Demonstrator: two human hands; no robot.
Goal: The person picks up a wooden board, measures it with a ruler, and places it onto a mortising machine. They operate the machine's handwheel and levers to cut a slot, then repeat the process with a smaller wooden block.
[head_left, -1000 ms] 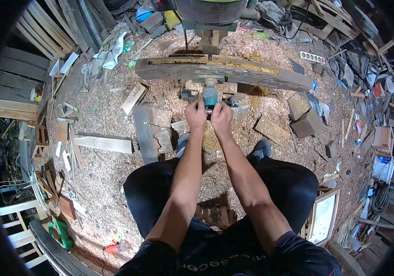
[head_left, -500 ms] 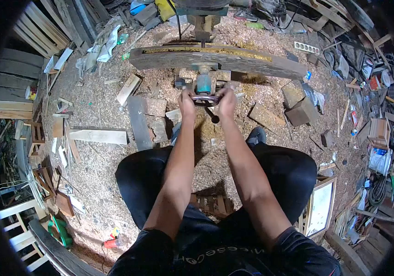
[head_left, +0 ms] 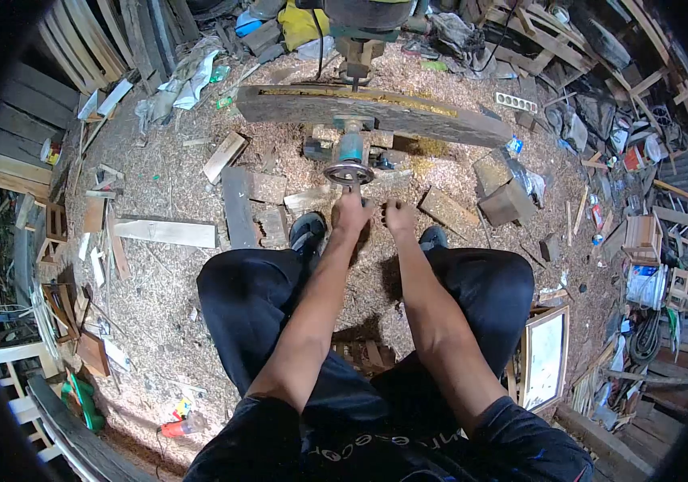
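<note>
A metal handwheel (head_left: 349,173) with a teal hub (head_left: 351,148) stands out from the machine in front of me. My left hand (head_left: 350,214) is just below the wheel's rim, its fingers wrapped round what appears to be the wheel's crank handle, which the hand hides. To the right, apart from the wheel, my right hand (head_left: 399,217) hangs with loosely bent fingers and nothing visible in it. Beyond the hub a long wooden beam (head_left: 440,120) lies crosswise in the machine, with yellow sawdust along its top. The machine's spindle head (head_left: 360,52) is above the beam.
Wood shavings (head_left: 159,281) cover the floor. Wood blocks (head_left: 507,202) and a pale board (head_left: 165,232) lie around my feet. A white-panelled frame (head_left: 543,357) leans at the right. An orange power tool (head_left: 175,430) is at lower left. Stacked planks (head_left: 87,48) line the wall.
Both hands have left the handwheel's rim and come back toward me. The left hand is now at the wheel's lower side, where the handle hung; the right is free of it.
</note>
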